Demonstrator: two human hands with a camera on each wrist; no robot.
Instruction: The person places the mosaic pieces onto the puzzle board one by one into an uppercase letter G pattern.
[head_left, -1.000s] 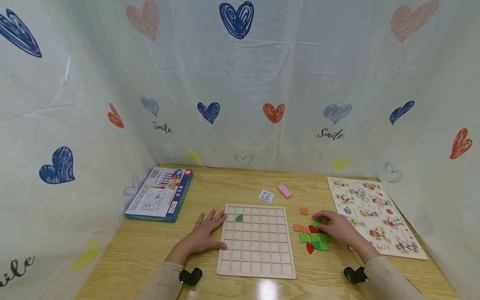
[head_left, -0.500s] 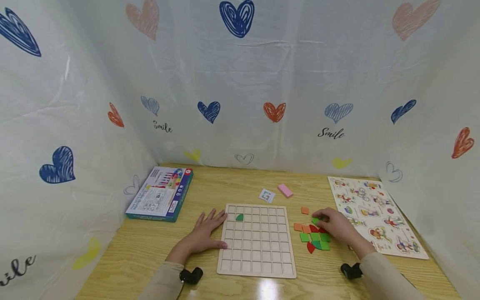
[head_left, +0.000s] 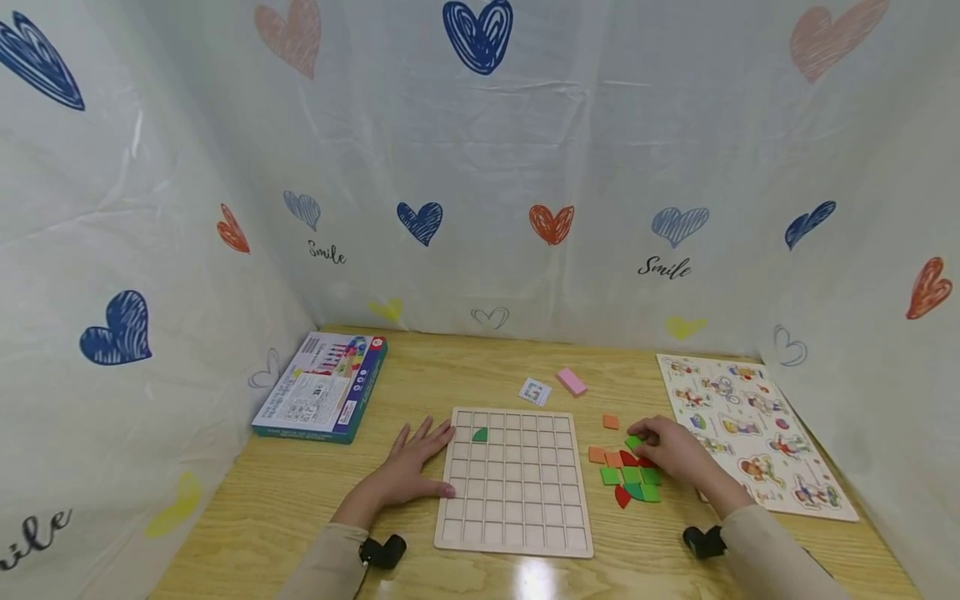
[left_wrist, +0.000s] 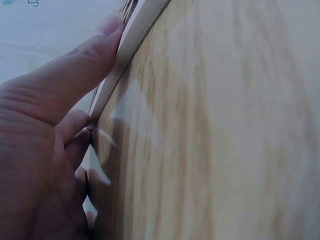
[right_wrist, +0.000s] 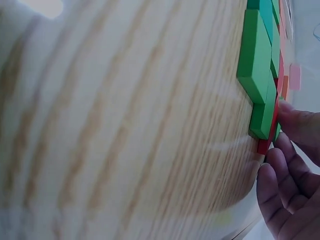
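My left hand lies with its fingers spread at the left edge of a wooden grid board. In the left wrist view the thumb presses against the board's side. One dark green quarter-circle piece sits in an upper-left cell of the grid. Right of the board, my right hand bends over a small pile and pinches a light green square tile at its far end. The right wrist view shows the thumb and fingertips beside green and red pieces, with the pinched tile mostly hidden.
Around the right hand lie green square tiles, a red quarter-circle and orange squares. Behind the board are a pattern card and a pink block. A box stands left, a picture puzzle board right.
The right hand has drawn the light green tile slightly away from me, baring more of a red piece in the pile. My left hand has stayed on the board's edge.
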